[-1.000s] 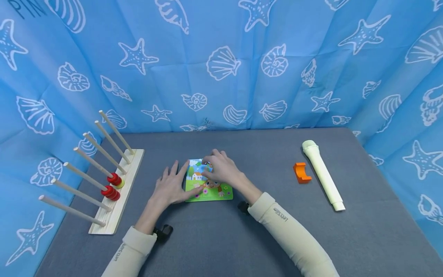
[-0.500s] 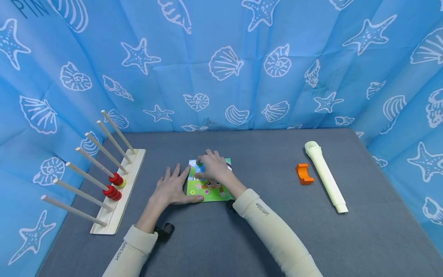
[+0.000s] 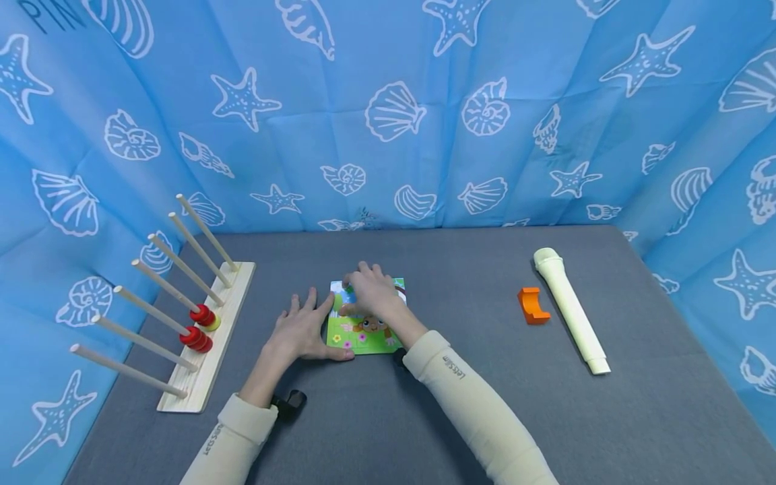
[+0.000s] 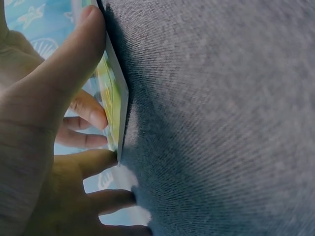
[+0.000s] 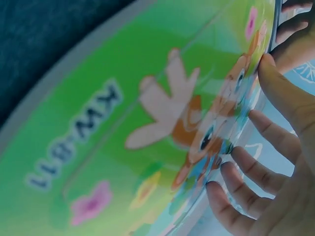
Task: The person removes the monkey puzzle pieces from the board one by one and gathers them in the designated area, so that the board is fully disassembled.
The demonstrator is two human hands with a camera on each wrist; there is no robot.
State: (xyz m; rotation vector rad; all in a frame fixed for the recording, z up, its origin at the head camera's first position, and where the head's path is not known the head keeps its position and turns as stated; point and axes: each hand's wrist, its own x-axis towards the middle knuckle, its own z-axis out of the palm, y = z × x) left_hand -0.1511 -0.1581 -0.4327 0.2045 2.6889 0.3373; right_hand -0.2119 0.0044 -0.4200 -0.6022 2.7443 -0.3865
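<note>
A flat picture board lies on the grey table, printed with a monkey, flowers and a green meadow. Thin seams cross its surface in the right wrist view, beside the printed letters "KW-811". My left hand spreads around the board's near left corner, thumb along the front edge and index finger at the left edge. Over the upper part is my right hand, its gently bent fingertips touching the picture and covering some of it. No loose piece shows between those fingers.
To the left stands a wooden peg rack with several tall dowels and red rings on two of them. An orange curved block and a cream toy microphone lie at the right. A blue seashell curtain hangs behind.
My right hand and forearm have shifted left across the board. My left thumb has slid down from the picture's surface to its front edge.
</note>
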